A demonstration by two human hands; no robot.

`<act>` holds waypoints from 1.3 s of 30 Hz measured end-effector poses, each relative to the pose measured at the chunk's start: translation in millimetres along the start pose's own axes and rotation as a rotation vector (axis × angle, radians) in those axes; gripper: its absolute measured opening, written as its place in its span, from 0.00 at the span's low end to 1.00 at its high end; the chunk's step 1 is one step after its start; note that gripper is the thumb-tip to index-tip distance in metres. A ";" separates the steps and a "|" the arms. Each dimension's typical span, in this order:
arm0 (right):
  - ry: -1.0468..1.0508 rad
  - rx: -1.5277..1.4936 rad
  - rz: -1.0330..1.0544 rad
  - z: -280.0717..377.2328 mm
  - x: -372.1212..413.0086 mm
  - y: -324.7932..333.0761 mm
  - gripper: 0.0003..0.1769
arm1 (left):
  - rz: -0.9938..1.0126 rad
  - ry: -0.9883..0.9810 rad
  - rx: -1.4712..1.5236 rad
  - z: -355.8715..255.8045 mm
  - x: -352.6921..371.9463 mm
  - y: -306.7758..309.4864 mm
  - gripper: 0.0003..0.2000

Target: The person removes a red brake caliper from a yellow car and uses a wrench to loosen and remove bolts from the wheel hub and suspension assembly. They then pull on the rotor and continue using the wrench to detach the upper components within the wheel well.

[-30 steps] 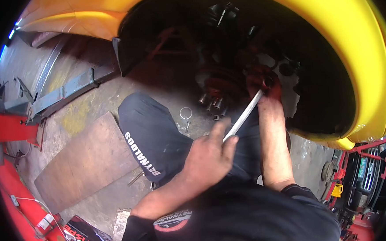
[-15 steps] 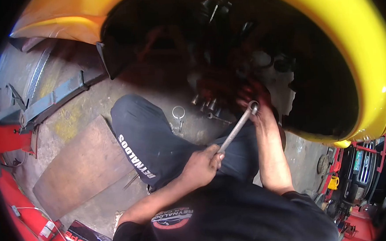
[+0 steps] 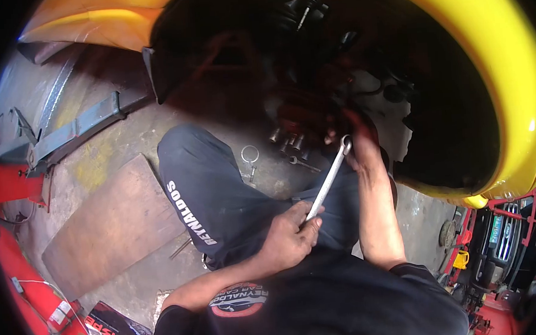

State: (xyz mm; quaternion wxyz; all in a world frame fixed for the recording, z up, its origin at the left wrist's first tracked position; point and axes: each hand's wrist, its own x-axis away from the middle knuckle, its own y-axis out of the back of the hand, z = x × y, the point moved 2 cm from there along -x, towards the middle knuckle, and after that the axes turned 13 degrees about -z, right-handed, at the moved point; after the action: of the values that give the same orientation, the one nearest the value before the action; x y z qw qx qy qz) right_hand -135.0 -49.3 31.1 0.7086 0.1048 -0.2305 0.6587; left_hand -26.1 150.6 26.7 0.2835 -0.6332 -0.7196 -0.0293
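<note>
My left hand [image 3: 292, 235] is closed round the lower end of a long steel wrench [image 3: 327, 185], which slants up to the right. The wrench's ring end is beside my right wrist. My right hand [image 3: 359, 138] reaches into the dark wheel well, against the reddish wheel hub [image 3: 301, 113]. Its fingers are bent and partly lost in shadow, so its grip cannot be made out. Metal studs [image 3: 292, 142] stick out from the hub. A smaller wrench [image 3: 304, 164] lies on the floor below it.
A yellow fender [image 3: 488, 62] arches overhead and to the right. A metal ring [image 3: 250, 154] lies on the floor near my knee. At the left are a brown board [image 3: 115, 223], a blue-grey lift arm [image 3: 78, 130] and red equipment [image 3: 33, 286]. Another vehicle [image 3: 505, 233] shows at the right.
The wrench's ring end has shifted slightly left and up, and it is now turned more edge-on. My left hand has moved a little down and its grip has changed. My right hand has turned slightly.
</note>
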 end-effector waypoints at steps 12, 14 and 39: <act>1.733 0.664 0.274 -60.4 96.4 -8.1 0.18 | -0.541 -1.487 -0.727 10.7 1.0 13.3 0.15; 1.792 0.666 0.283 -66.1 94.7 -8.3 0.20 | -0.566 -1.608 -0.621 13.1 3.7 12.5 0.15; 1.718 0.388 0.209 -8.5 111.0 -31.1 0.19 | -0.372 -1.690 0.047 -60.8 11.1 -43.4 0.12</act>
State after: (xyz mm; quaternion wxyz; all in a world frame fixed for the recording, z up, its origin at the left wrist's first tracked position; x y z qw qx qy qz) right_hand -100.0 49.4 80.1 0.5427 -0.3293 0.4886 0.5986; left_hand -44.2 127.6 96.2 -0.3426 -0.3088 -0.7814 0.4204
